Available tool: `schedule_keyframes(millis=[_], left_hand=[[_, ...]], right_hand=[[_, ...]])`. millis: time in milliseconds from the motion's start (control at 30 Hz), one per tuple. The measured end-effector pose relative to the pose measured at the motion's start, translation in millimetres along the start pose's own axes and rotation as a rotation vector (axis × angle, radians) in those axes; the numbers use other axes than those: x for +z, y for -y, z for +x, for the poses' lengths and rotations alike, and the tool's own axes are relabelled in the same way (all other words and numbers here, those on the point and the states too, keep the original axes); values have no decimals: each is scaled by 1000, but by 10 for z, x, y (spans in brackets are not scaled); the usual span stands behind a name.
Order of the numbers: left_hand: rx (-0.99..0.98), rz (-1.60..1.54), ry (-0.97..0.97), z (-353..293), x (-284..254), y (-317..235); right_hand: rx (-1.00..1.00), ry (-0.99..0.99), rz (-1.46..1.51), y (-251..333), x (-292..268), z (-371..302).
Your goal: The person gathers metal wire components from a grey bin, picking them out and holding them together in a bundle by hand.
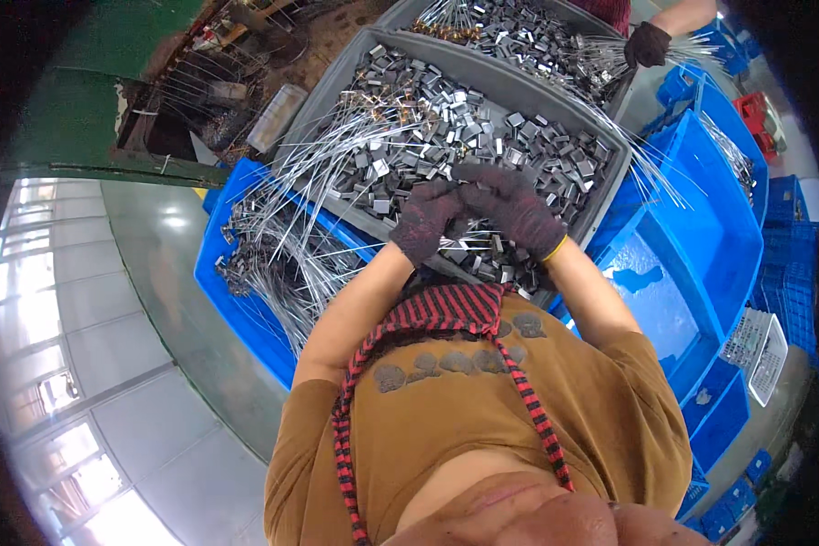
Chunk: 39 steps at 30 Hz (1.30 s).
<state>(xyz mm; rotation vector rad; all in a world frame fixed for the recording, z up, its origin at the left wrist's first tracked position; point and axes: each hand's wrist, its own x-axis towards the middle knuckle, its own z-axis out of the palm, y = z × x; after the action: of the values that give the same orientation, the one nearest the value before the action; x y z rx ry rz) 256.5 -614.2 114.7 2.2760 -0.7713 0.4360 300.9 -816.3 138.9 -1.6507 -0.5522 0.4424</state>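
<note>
Both my hands wear dark knitted gloves and meet above the near part of a grey bin (338, 77). My left hand (425, 221) has its fingers curled inward against my right hand (516, 211). The right fingers are bent over toward the left ones, and whatever lies between them is hidden. Small shiny metal blocks (446, 118) fill the bin under and around my hands. Long thin metal rods (323, 150) with brownish ends lie across its left side, and a few pale rods or wires show just below my hands.
A blue bin (211, 246) with a tangle of wired parts (291, 264) stands at my left. Blue crates (714, 218) stand at the right, near a white basket (766, 355). Beyond, another person's gloved hand (647, 45) holds rods over a second grey bin (623, 91).
</note>
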Motion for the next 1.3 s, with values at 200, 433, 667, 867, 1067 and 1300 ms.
schedule_keyframes(millis=[200,433,667,867,1067,1300], left_hand=[[-1111,-1090,87,-48,-23,-179],[-904,-1019,397,-339,-217,-183],[-646,-788,254,-362,-191,-191],[-644,-787,190,-272,-229,-353],[-460,-623,270,-199,-179,-402],[-5,-282,228,-282,-168,-374]], right_hand=[[-95,-105,-26,-48,-179,38],[90,-324,-28,-112,-501,-21],[19,-242,-247,-206,-542,-247],[116,-124,-100,-375,-594,-392],[85,-244,302,-64,-281,-427],[184,-140,370,-34,-279,-399]])
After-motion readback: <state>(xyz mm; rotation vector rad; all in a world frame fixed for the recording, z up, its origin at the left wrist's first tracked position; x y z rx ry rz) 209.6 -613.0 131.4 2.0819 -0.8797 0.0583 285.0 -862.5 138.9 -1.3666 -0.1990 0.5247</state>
